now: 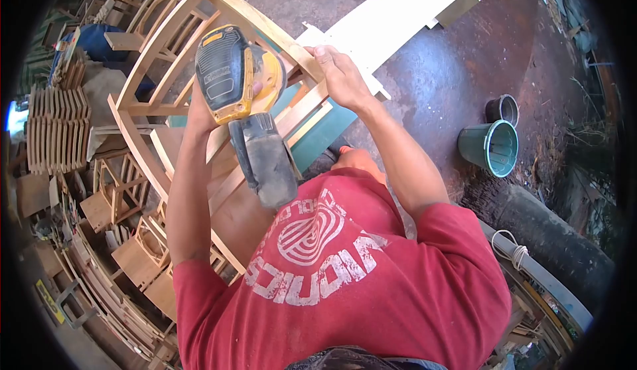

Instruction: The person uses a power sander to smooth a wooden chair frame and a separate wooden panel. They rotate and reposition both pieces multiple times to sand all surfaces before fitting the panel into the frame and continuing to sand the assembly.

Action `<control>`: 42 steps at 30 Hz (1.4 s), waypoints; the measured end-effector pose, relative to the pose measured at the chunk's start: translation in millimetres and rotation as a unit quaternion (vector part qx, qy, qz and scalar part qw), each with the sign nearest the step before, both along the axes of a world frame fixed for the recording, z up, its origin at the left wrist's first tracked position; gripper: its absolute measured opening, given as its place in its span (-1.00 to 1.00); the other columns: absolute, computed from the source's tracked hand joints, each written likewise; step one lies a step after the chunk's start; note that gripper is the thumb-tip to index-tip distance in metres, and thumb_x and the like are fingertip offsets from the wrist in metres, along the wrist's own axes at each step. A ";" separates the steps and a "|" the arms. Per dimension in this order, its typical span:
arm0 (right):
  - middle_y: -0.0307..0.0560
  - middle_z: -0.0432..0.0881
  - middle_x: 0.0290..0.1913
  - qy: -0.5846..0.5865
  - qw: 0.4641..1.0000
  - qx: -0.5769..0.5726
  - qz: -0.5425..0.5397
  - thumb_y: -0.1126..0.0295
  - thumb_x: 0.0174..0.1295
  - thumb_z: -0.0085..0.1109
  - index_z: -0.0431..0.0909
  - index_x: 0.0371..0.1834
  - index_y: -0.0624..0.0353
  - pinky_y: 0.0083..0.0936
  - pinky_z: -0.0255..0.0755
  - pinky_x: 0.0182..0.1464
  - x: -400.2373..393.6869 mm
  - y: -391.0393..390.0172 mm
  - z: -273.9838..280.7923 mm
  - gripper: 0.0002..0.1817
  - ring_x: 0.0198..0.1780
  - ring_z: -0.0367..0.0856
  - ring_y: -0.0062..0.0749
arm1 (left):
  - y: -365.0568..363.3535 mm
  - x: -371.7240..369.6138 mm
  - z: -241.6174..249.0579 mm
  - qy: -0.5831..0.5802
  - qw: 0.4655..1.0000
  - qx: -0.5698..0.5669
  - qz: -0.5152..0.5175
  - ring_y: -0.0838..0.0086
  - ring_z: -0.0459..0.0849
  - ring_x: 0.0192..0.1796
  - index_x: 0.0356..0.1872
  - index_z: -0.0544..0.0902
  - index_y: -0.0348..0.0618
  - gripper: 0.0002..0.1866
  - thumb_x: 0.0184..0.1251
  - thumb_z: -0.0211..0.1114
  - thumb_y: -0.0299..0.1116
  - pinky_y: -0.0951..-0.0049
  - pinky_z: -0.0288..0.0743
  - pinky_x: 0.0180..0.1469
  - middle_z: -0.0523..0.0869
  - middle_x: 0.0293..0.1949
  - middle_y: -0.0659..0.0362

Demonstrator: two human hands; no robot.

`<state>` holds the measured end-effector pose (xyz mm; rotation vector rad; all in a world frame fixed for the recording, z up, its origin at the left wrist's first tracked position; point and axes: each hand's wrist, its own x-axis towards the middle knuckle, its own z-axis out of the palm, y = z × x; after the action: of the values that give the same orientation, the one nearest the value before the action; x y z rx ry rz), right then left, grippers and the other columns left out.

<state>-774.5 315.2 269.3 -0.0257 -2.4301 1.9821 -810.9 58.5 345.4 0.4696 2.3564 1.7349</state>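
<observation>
A yellow and black power sander [229, 74] with a dark dust bag [265, 161] rests against the pale wooden chair frame [255, 18]. Wrapped round the sander's body from the left, my left hand [201, 108] is mostly hidden behind it. My right hand [340, 78] grips the frame at its right corner, thumb on top of the rail and the other fingers partly out of sight. Slats and curved rails of the frame spread below and left of the sander. Under the frame, a green surface [325, 134] shows.
A long white board [398, 18] lies beyond my right hand. Green bucket [491, 148] and dark pot [502, 110] stand on the floor at right. Stacked wooden parts [58, 131] and small frames [119, 191] crowd the left. A coiled white cord [511, 250] lies lower right.
</observation>
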 end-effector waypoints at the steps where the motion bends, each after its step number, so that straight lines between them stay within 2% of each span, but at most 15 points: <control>1: 0.28 0.70 0.13 0.002 1.000 0.000 -0.002 -0.12 0.66 -0.24 0.63 0.26 0.32 -0.21 0.43 0.31 -2.3 0.0 0.3 -0.31 0.23 0.65 0.04 | -0.1 -1.4 0.8 -0.003 1.000 0.019 0.007 0.51 0.77 0.01 0.19 0.65 -0.21 -0.29 -0.04 0.79 -0.34 0.37 0.72 0.11 0.79 0.02 0.14; 8: 0.23 0.73 0.08 -0.007 1.000 0.005 0.001 -0.06 0.67 -0.18 0.63 0.25 0.33 -0.27 0.45 0.27 -1.1 -0.5 3.4 -0.36 0.16 0.68 -0.06 | 8.8 1.7 2.0 0.005 0.998 -0.067 0.021 0.51 0.77 0.00 0.19 0.66 -0.21 -0.27 -0.08 0.81 -0.31 0.37 0.71 0.12 0.80 0.02 0.15; 13: 0.17 0.74 0.08 -0.017 1.000 -0.018 0.018 -0.03 0.68 -0.18 0.63 0.25 0.35 -0.29 0.45 0.28 -4.3 -2.7 2.5 -0.38 0.17 0.67 -0.15 | -35.1 35.4 4.1 0.019 0.996 -0.072 0.057 0.49 0.76 0.06 0.25 0.64 -0.19 -0.25 -0.05 0.79 -0.37 0.37 0.70 0.13 0.79 0.06 0.15; 15: 0.14 0.74 0.09 -0.010 1.000 -0.009 -0.006 -0.01 0.68 -0.18 0.64 0.24 0.34 -0.32 0.44 0.30 -3.0 -3.7 7.3 -0.40 0.18 0.67 -0.18 | -50.7 64.5 12.5 -0.099 0.989 0.056 0.093 0.40 0.59 0.32 0.45 0.51 -0.13 -0.17 0.07 0.67 -0.46 0.28 0.49 0.40 0.63 0.30 0.13; 19: 0.10 0.75 0.09 -0.015 1.000 -0.018 0.000 -0.03 0.69 -0.19 0.66 0.23 0.34 -0.35 0.42 0.31 -4.2 1.4 8.7 -0.38 0.19 0.65 -0.25 | -95.2 103.3 3.5 0.011 0.993 0.034 0.115 0.35 0.57 0.34 0.47 0.47 -0.15 -0.16 0.11 0.64 -0.33 0.24 0.46 0.43 0.61 0.32 0.11; 20: 0.08 0.75 0.10 -0.008 0.999 -0.030 0.008 -0.04 0.69 -0.19 0.65 0.24 0.35 -0.35 0.42 0.31 -4.8 -1.9 6.4 -0.37 0.18 0.64 -0.29 | -119.2 109.8 -0.4 0.059 0.993 -0.022 0.097 0.35 0.56 0.34 0.47 0.46 -0.18 -0.16 0.14 0.62 -0.30 0.23 0.48 0.41 0.60 0.32 0.11; 25: 0.10 0.74 0.12 -0.002 1.000 -0.012 0.005 -0.05 0.69 -0.18 0.66 0.26 0.34 -0.35 0.41 0.33 -3.4 -4.5 9.3 -0.37 0.20 0.63 -0.27 | -166.4 140.8 -9.0 0.037 0.986 -0.051 0.152 0.37 0.59 0.32 0.50 0.43 -0.20 -0.13 0.13 0.62 -0.33 0.26 0.53 0.38 0.59 0.34 0.11; 27: 0.11 0.74 0.12 0.002 1.000 0.017 0.002 -0.04 0.69 -0.19 0.66 0.25 0.34 -0.34 0.40 0.34 -4.2 -4.3 8.6 -0.37 0.20 0.63 -0.25 | -170.6 139.7 -16.8 0.030 0.984 -0.020 0.172 0.37 0.60 0.32 0.51 0.41 -0.19 -0.13 0.12 0.61 -0.41 0.28 0.54 0.38 0.58 0.35 0.10; 28: 0.11 0.74 0.12 0.001 1.000 0.018 0.009 -0.04 0.69 -0.19 0.66 0.25 0.34 -0.34 0.40 0.34 -2.9 -3.6 6.6 -0.37 0.20 0.63 -0.25 | -167.9 138.7 -19.5 0.000 0.986 0.053 0.157 0.38 0.59 0.34 0.53 0.41 -0.18 -0.12 0.13 0.61 -0.48 0.27 0.54 0.38 0.57 0.38 0.10; 32: 0.12 0.74 0.11 -0.002 0.999 0.038 0.002 -0.02 0.70 -0.22 0.64 0.25 0.34 -0.32 0.40 0.34 -4.4 -3.6 9.5 -0.38 0.20 0.64 -0.21 | -122.5 121.8 -22.0 -0.054 0.975 0.083 0.201 0.41 0.63 0.32 0.48 0.47 -0.16 -0.12 0.09 0.69 -0.39 0.26 0.57 0.38 0.59 0.39 0.11; 35: 0.13 0.74 0.12 0.012 0.998 0.057 0.011 -0.01 0.70 -0.25 0.64 0.26 0.34 -0.31 0.40 0.33 -2.8 0.8 4.9 -0.37 0.20 0.64 -0.20 | -80.9 90.6 -18.9 -0.213 0.910 0.241 0.262 0.46 0.77 0.04 0.29 0.61 -0.16 -0.32 0.10 0.67 -0.41 0.33 0.69 0.19 0.78 0.08 0.20; 37: 0.13 0.73 0.12 0.029 0.997 0.064 0.038 0.00 0.70 -0.27 0.64 0.26 0.34 -0.31 0.41 0.33 -10.2 0.8 5.7 -0.37 0.20 0.64 -0.19 | -51.8 59.0 -34.4 -0.078 0.967 0.142 0.197 0.48 0.76 -0.12 0.10 0.71 -0.18 -0.49 0.07 0.64 -0.37 0.38 0.70 0.04 0.82 -0.07 0.20; 38: 0.13 0.73 0.13 0.011 0.998 0.051 0.031 0.00 0.70 -0.29 0.64 0.26 0.35 -0.30 0.42 0.32 -9.1 0.9 7.5 -0.36 0.19 0.64 -0.20 | -48.2 33.0 -71.1 0.062 0.984 0.084 0.141 0.46 0.72 -0.23 -0.08 0.75 -0.20 -0.56 -0.01 0.64 -0.27 0.37 0.67 -0.06 0.82 -0.19 0.16; 39: 0.12 0.73 0.13 -0.011 0.999 0.041 0.023 0.00 0.70 -0.30 0.64 0.27 0.35 -0.28 0.43 0.32 -5.5 1.5 8.3 -0.35 0.18 0.65 -0.20 | -26.6 30.9 -42.2 0.099 0.981 -0.081 0.146 0.38 0.70 -0.27 -0.15 0.75 -0.20 -0.52 -0.09 0.64 -0.15 0.36 0.65 -0.06 0.80 -0.25 0.10; 42: 0.12 0.73 0.14 -0.020 0.998 0.059 0.015 -0.02 0.70 -0.31 0.63 0.30 0.37 -0.27 0.44 0.31 -6.2 5.6 9.6 -0.33 0.17 0.65 -0.20 | 4.5 18.3 -25.1 0.197 0.950 -0.168 0.176 0.16 0.77 -0.22 -0.16 0.74 -0.20 -0.51 -0.12 0.62 -0.15 0.26 0.67 -0.03 0.80 -0.25 0.02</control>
<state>-780.8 320.9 278.9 -0.0281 -2.5832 1.8632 -792.5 63.1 320.3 0.3842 3.1125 1.4088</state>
